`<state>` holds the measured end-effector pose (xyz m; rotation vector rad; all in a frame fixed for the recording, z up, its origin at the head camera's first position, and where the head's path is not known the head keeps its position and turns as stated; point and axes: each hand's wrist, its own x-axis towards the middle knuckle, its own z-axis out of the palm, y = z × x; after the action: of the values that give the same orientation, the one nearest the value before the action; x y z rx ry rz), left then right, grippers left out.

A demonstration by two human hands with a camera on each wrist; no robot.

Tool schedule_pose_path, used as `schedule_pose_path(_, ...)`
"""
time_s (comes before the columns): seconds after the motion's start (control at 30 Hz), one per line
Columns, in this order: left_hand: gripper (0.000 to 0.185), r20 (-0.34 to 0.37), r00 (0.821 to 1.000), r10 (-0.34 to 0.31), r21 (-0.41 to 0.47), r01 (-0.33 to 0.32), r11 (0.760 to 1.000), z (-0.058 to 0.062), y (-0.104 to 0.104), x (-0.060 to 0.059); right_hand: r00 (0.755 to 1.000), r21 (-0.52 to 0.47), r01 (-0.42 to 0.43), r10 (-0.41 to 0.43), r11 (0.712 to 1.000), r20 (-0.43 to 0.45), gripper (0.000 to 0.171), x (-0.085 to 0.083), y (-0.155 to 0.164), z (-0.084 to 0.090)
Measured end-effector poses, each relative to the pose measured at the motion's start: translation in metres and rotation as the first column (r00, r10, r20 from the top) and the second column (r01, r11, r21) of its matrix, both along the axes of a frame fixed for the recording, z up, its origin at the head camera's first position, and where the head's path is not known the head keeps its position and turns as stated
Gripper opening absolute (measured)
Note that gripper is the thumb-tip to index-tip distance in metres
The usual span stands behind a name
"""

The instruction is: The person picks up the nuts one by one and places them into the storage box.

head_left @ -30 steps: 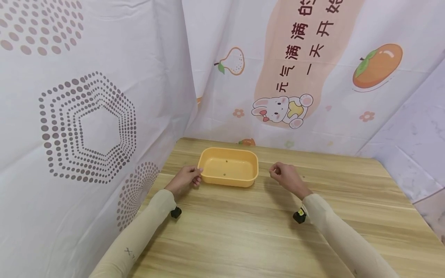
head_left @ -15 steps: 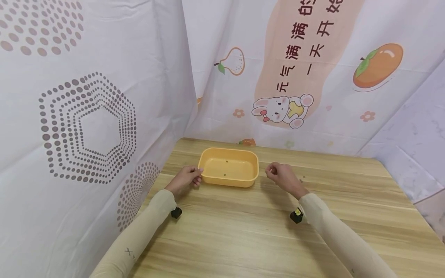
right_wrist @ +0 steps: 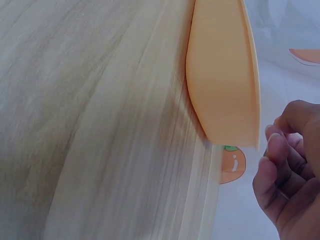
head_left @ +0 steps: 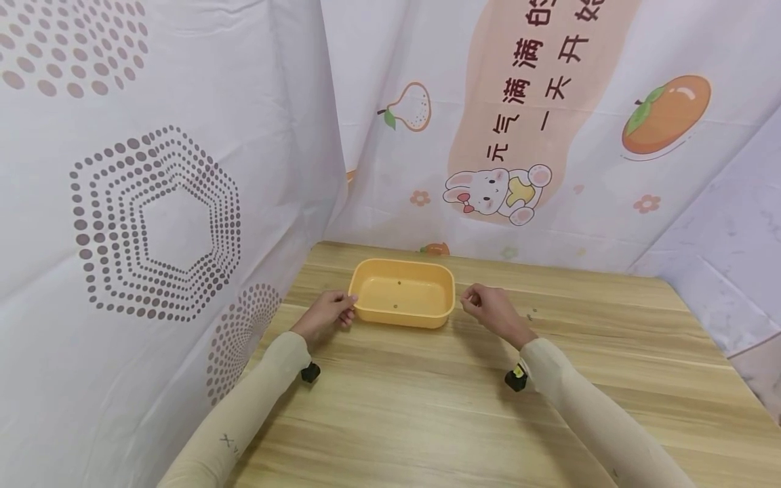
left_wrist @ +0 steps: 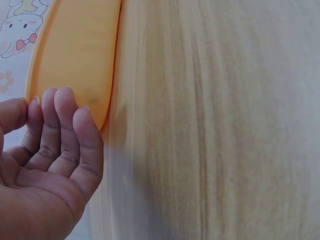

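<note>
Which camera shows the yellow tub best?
The head view: the yellow tub shows nearly whole, even its inside. The left wrist view shows its outside, cut off, partly behind the left hand; the right wrist view also shows its outside, cut off.

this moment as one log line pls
left hand: grips tray rim | right hand: beside tray, fingers curled | tray: on table, two small specks inside

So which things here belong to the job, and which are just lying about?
Likely the job:
yellow tub, its rim pinched by the left hand
right hand, beside the tub
maybe the dark specks, in the tub and on the wooden table

Probably just surroundings:
printed curtain
wooden table
</note>
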<state>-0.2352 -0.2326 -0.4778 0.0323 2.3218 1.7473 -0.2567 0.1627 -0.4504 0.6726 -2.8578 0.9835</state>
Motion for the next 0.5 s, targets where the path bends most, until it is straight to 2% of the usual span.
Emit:
schedule_pose_path(0.3, 0.034, 0.015, 0.999, -0.029, 0.006, 0.029, 1.0, -0.002, -0.003, -0.003, 1.0, 0.02, -0.002, 0.002, 1.0, -0.012, 0.011, -0.001, -0.009, 0.0)
schedule_pose_path(0.37, 0.033, 0.019, 0.999, -0.037, -0.002, 0.037, 0.999, 0.003, -0.002, -0.001, 1.0, 0.021, -0.006, 0.006, 1.0, -0.013, 0.01, -0.001, -0.011, 0.0)
schedule_pose_path(0.47, 0.03, 0.008, 0.999, -0.047, 0.004, 0.047, 0.999, 0.016, 0.001, 0.008, 1.0, 0.028, -0.014, 0.015, 0.999, -0.016, 0.008, -0.002, -0.014, 0.0)
schedule_pose_path(0.5, 0.03, 0.009, 0.999, -0.048, 0.003, 0.048, 0.999, 0.017, 0.001, 0.008, 1.0, 0.029, -0.017, 0.017, 0.999, -0.017, 0.008, -0.002, -0.015, 0.0)
